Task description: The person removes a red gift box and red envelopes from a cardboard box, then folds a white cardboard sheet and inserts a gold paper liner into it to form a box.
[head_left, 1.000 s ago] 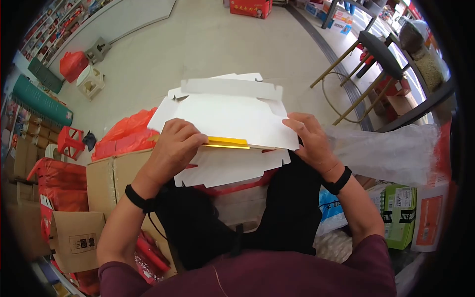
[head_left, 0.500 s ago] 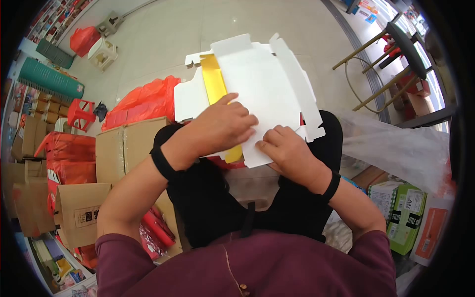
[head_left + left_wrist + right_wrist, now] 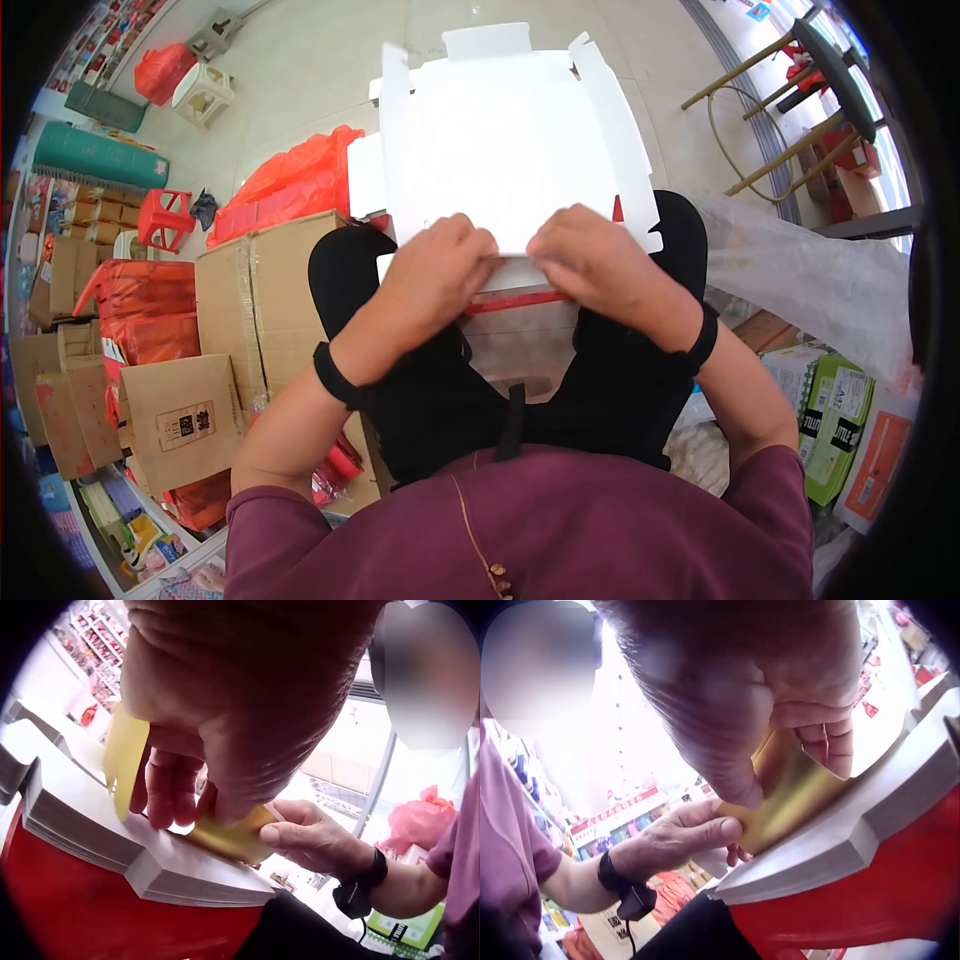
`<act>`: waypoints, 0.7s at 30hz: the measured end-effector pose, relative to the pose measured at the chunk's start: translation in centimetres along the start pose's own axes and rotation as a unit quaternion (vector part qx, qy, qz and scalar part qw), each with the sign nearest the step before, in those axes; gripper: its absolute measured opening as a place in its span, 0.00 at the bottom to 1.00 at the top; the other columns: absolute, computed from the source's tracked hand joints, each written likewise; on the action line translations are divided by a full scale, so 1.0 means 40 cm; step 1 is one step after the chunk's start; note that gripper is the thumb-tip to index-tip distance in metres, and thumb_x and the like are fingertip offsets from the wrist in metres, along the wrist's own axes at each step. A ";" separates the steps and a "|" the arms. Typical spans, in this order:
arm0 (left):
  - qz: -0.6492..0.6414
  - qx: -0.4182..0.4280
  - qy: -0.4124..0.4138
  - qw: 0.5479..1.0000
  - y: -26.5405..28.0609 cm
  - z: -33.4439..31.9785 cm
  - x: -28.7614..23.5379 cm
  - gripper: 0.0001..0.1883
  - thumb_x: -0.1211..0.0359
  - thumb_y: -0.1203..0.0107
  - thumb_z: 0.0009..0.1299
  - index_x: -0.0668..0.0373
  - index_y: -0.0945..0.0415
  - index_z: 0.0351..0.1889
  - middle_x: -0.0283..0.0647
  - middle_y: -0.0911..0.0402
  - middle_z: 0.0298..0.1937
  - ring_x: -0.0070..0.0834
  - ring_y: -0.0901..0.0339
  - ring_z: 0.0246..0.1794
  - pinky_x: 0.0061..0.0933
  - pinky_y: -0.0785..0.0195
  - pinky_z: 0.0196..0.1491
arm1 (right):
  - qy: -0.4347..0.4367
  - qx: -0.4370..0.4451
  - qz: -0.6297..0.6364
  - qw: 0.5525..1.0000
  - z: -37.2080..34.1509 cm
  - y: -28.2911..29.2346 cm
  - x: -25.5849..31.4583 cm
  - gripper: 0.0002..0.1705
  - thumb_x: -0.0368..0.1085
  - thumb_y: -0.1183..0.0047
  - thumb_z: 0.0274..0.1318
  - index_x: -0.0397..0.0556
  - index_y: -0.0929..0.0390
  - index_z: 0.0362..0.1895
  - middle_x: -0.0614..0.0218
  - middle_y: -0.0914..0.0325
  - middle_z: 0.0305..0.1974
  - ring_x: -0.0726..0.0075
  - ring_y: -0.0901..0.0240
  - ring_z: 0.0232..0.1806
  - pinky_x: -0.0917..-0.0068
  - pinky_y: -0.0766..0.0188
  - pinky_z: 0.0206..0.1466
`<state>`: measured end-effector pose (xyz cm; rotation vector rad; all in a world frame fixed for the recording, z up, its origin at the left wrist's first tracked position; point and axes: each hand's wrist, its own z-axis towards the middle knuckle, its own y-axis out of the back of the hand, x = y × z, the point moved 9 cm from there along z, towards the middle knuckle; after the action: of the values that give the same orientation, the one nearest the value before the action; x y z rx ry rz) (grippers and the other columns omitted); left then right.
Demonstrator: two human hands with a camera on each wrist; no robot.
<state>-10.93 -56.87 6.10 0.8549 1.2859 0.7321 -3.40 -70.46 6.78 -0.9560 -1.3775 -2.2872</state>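
Observation:
A cut cardboard box blank [image 3: 500,140], white on its upper face with raised side flaps, spreads out over the person's lap. At its near edge, the left hand [image 3: 440,270] and right hand [image 3: 605,260] pinch the board side by side, a small gap between them. Both wrist views show the blank's shiny gold underside [image 3: 795,799] bent up between thumbs and fingers. Below it lies a thick stack of white cardboard blanks [image 3: 90,832] with notched edges, on a glossy red support [image 3: 112,900]. In the head view, the hands hide part of the near flap.
Left of the knees stand a large brown carton [image 3: 290,275] and a red plastic bag [image 3: 295,185]. Clear plastic sheeting [image 3: 790,280] and a green package [image 3: 835,425] lie to the right. A dark-seated stool [image 3: 840,80] stands farther off, at the right.
The blank has turned on the lap, its gold strip passing from view in the head camera. Both hands have shifted along to its near edge, now side by side.

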 end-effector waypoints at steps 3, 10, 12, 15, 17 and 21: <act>-0.090 -0.001 0.095 0.991 0.011 0.025 0.072 0.13 0.62 0.41 0.80 0.64 0.20 0.46 0.49 0.22 0.42 0.43 0.21 0.42 0.40 0.28 0.46 | -0.110 -0.002 0.043 0.993 0.026 0.045 -0.066 0.09 0.35 0.36 0.61 0.42 0.19 0.40 0.57 0.21 0.36 0.50 0.24 0.39 0.60 0.25 0.45; -0.097 0.066 0.190 0.975 -0.007 0.084 0.137 0.21 0.55 0.41 0.80 0.68 0.24 0.38 0.50 0.22 0.29 0.37 0.26 0.30 0.41 0.30 0.39 | -0.220 0.017 -0.010 0.975 0.056 0.052 -0.139 0.17 0.41 0.37 0.64 0.38 0.23 0.36 0.51 0.24 0.29 0.51 0.26 0.32 0.58 0.30 0.38; -0.078 0.067 0.185 0.977 -0.010 0.089 0.137 0.22 0.55 0.42 0.80 0.68 0.26 0.36 0.50 0.24 0.27 0.38 0.29 0.29 0.42 0.30 0.38 | -0.223 0.022 -0.023 0.974 0.059 0.048 -0.148 0.17 0.41 0.38 0.64 0.38 0.24 0.35 0.51 0.24 0.29 0.49 0.26 0.32 0.57 0.30 0.39; -0.053 0.067 0.186 0.979 -0.010 0.091 0.132 0.22 0.55 0.42 0.80 0.68 0.26 0.36 0.53 0.22 0.29 0.43 0.26 0.30 0.44 0.30 0.39 | -0.235 0.037 -0.041 0.970 0.062 0.042 -0.154 0.16 0.41 0.38 0.64 0.38 0.23 0.36 0.50 0.23 0.30 0.47 0.24 0.34 0.57 0.29 0.41; -0.039 0.059 0.172 0.983 -0.013 0.092 0.129 0.22 0.55 0.43 0.80 0.68 0.26 0.36 0.55 0.21 0.30 0.47 0.24 0.31 0.46 0.30 0.39 | -0.244 0.049 -0.053 0.967 0.064 0.038 -0.156 0.16 0.42 0.38 0.64 0.39 0.21 0.37 0.50 0.21 0.32 0.46 0.22 0.36 0.56 0.28 0.42; -0.024 0.061 0.163 0.985 -0.014 0.093 0.124 0.22 0.55 0.42 0.79 0.68 0.25 0.36 0.57 0.19 0.34 0.53 0.20 0.35 0.49 0.29 0.42 | -0.242 0.064 -0.089 0.964 0.065 0.027 -0.163 0.15 0.43 0.37 0.64 0.43 0.18 0.41 0.52 0.19 0.36 0.44 0.19 0.40 0.54 0.25 0.46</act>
<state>-6.51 -53.39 3.39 0.8214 1.6505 0.7835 2.98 -69.23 3.89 -1.4671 -1.8453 -2.1333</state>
